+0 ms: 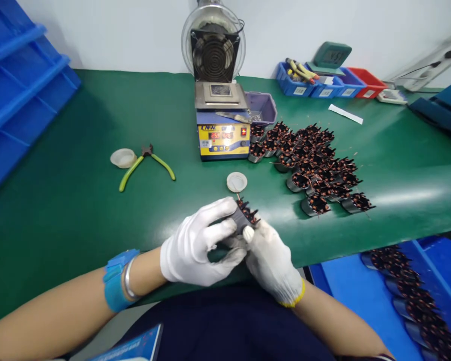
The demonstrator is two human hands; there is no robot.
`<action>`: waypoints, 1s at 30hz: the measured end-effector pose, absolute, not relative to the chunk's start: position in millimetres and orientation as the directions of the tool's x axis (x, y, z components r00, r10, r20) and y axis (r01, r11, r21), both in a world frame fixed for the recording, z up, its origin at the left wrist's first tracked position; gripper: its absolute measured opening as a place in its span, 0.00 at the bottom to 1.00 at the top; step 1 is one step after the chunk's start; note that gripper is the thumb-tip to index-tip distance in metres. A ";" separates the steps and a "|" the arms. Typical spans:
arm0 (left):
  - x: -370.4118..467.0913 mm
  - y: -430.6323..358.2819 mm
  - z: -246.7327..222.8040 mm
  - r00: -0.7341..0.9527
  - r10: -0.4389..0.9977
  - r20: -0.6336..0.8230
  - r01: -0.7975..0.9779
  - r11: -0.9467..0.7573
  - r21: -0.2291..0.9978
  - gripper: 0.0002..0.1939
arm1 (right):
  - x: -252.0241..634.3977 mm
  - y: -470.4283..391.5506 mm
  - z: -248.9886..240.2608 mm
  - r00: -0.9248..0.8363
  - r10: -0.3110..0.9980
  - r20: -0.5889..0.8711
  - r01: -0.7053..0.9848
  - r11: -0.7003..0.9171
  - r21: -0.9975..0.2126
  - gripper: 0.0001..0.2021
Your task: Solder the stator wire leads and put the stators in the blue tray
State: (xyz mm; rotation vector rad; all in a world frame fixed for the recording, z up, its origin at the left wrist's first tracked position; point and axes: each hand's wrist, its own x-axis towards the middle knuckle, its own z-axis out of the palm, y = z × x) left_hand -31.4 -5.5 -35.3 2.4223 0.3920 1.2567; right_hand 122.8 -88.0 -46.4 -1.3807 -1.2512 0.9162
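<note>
Both gloved hands hold one motor stator (241,219), a dark ring with copper windings and black prongs, tilted above the green table near its front edge. My left hand (205,240), in a white glove, grips its left side with the fingers. From the right, my right hand (272,255), in a white glove with a yellow cuff, closes on its lower right side; part of its grip is hidden. Just beyond the stator lies a small white dish (236,182). Green-handled cutting pliers (147,163) lie spread to the left, beside another shallow dish (123,158).
A solder pot (223,135) with a fan (215,55) stands at the back. Several stators (311,160) crowd the table to its right, with more in a blue crate (346,286) at lower right. Tool bins (300,90) line the wall. Blue trays (18,90) rise at left.
</note>
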 end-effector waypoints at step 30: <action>-22.2 4.5 -9.4 0.519 0.839 0.160 -0.009 -0.182 0.983 0.13 | 183.7 -93.5 -37.7 -0.056 0.846 0.531 0.683 0.420 -0.598 0.30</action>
